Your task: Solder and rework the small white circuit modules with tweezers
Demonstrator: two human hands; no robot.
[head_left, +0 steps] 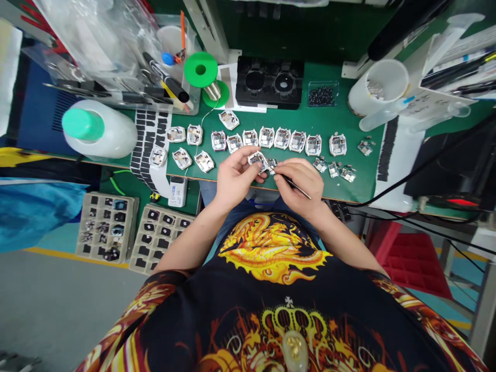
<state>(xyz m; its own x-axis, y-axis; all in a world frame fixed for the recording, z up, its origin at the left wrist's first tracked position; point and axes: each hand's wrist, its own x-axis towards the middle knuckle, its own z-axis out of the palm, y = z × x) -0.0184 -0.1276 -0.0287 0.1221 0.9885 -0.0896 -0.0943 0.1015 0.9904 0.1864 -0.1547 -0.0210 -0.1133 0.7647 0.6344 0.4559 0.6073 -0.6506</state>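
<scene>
My left hand [237,175] is closed around a white watch-like case [258,161] with small electronic parts inside, held above the front edge of the green bench. In my right hand [300,186] is a thin dark tool [296,187], like tweezers, its tip at a small circuit part [272,164] beside the case. Whether the part touches the case is too small to tell. Behind my hands runs a row of similar white cases [282,138], and more cases [203,161] lie to the left. Loose circuit modules [334,169] rest right of my right hand.
A green solder spool [200,70], a black fixture [270,82] and a tray of tiny screws [323,95] stand at the back. A white bottle [112,132] is at left, a white cup [387,77] at right. A black cable [403,181] crosses the right side.
</scene>
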